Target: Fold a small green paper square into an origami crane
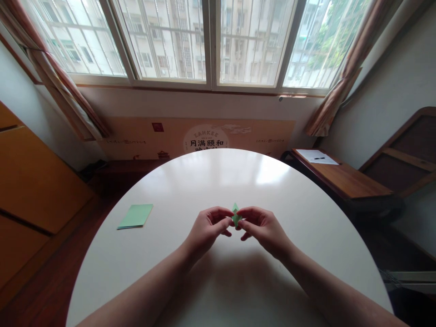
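the small folded green paper (235, 218) is near the middle of the view, seemingly raised just above the tabletop (190, 181). the step in hand looks like shaping or creasing it; the next move seems to call for a light, even pinch from both sides, keeping its points sharp. the left hand (207, 227) grips its nine o'clock edge between thumb and index finger, the right hand (265, 225) its three o'clock edge likewise; the lower fingers curl loosely beneath. the forearms reach in from eight and four o'clock. well apart at nine o'clock, a green-topped paper stack (135, 215) lies flat.
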{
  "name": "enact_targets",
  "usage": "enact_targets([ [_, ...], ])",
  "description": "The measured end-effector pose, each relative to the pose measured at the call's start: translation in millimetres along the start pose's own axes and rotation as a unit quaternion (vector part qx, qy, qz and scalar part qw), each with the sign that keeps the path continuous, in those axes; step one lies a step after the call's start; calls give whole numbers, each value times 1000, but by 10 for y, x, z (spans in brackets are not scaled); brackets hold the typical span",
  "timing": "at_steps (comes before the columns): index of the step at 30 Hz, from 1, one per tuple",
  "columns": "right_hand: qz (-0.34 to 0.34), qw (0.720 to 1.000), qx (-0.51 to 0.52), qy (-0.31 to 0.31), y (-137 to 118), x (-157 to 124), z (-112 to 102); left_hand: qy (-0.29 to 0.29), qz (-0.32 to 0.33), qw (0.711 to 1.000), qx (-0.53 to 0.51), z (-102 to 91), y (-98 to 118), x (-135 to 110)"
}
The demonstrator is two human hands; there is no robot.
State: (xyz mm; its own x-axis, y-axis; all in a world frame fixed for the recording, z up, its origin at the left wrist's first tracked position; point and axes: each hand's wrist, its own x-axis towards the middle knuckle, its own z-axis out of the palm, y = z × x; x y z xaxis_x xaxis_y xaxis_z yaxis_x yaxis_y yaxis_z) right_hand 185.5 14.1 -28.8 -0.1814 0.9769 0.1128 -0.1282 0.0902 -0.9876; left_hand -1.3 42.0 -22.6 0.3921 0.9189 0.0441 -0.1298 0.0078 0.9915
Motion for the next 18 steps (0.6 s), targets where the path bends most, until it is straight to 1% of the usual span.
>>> enact_targets([
  [8, 19, 999, 31, -5, 11, 11, -14, 6, -4, 1000, 0, 7, 1, -1],
  [18, 19, 999, 27, 0, 13, 16, 5, 2, -5, 1000, -6, 15, 16, -6],
])
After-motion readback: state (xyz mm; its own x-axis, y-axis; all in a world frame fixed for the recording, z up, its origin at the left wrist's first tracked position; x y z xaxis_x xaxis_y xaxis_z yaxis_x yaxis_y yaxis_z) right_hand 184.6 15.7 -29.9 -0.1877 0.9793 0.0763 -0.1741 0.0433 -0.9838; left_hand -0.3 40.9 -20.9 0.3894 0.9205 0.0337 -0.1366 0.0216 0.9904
